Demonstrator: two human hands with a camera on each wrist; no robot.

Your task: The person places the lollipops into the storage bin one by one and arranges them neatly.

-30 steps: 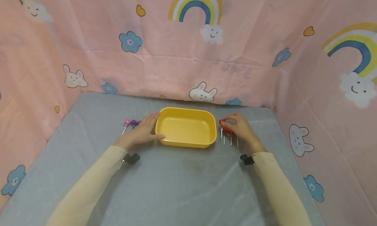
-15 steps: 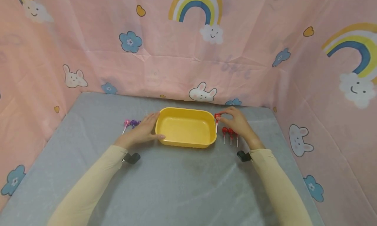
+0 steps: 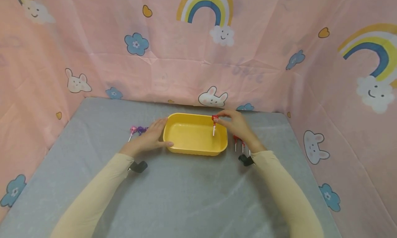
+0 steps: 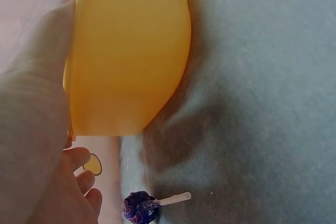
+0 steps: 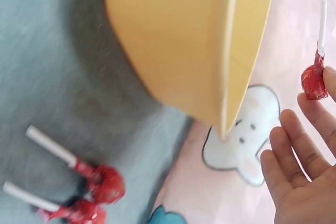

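Dangling over the yellow tub [image 3: 189, 136], a red lollipop [image 5: 314, 81] sat pinched by the right hand [image 3: 237, 125]; the left hand [image 3: 151, 136], spread wide, touched the tub's left end!

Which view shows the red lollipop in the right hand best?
Right wrist: the red lollipop appears large, its white stick clear. The head view shows it small, against the yellow tub; the left wrist view catches only some red near the top edge.
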